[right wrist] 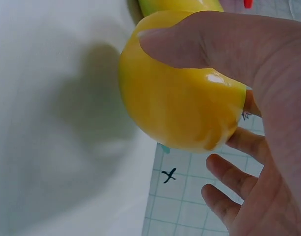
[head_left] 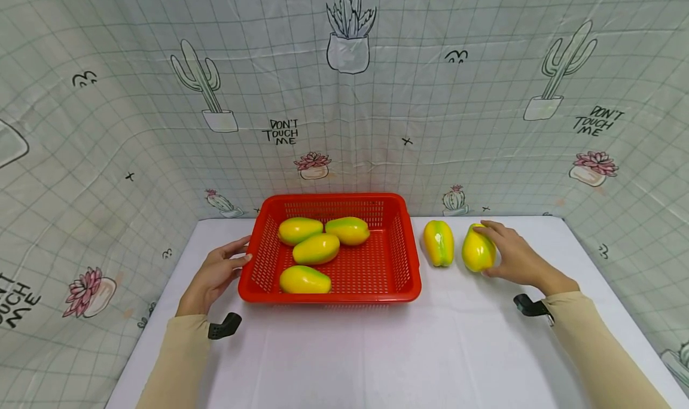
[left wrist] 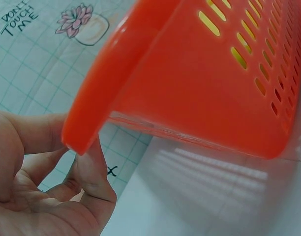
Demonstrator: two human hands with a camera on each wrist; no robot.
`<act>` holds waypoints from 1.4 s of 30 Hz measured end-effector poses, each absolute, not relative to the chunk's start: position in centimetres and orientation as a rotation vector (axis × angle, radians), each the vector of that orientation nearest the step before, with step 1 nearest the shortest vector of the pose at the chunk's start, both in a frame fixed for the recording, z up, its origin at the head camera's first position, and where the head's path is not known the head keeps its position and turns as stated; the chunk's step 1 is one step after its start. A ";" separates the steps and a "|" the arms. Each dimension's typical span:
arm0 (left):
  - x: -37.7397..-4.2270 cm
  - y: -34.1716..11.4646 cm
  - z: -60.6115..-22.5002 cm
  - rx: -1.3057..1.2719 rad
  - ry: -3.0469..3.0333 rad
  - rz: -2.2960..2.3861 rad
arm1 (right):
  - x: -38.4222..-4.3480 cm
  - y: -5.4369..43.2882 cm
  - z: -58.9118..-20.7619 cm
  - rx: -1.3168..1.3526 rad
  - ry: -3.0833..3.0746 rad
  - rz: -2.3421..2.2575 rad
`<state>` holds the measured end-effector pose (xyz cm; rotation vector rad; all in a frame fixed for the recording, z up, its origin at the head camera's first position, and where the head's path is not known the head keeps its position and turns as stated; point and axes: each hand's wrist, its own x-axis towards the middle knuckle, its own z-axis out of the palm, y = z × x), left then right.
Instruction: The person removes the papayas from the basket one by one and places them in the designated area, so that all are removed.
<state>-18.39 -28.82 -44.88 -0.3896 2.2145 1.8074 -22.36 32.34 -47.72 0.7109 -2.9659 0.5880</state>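
Observation:
A red plastic basket (head_left: 329,298) stands at the back of the table, with several yellow-green papayas (head_left: 316,249) lying on its left side. My left hand (head_left: 216,275) pinches the basket's left rim, and the left wrist view shows thumb and fingers at the rim (left wrist: 99,93). To the right of the basket, my right hand (head_left: 519,256) holds a papaya (head_left: 478,250) between thumb and fingers. In the right wrist view the thumb lies across this papaya (right wrist: 175,103), while two fingers stand off it. One more papaya (head_left: 438,243), ridged, lies between the basket and the held one.
A white cloth covers the table (head_left: 377,355). Behind and at both sides hangs a checked curtain (head_left: 377,110) with cactus drawings, close to the back of the basket. Black wrist mounts (head_left: 225,326) stick out inward from both sleeves.

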 end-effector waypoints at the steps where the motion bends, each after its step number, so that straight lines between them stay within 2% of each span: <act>1: -18.4 -28.8 -44.8 -0.391 2.214 1.807 | -22.4 32.4 -47.8 0.711 -2.970 0.589; 42: -18.5 -28.7 -44.8 -0.407 2.208 1.810 | -23.7 31.9 -48.5 0.795 -3.076 0.633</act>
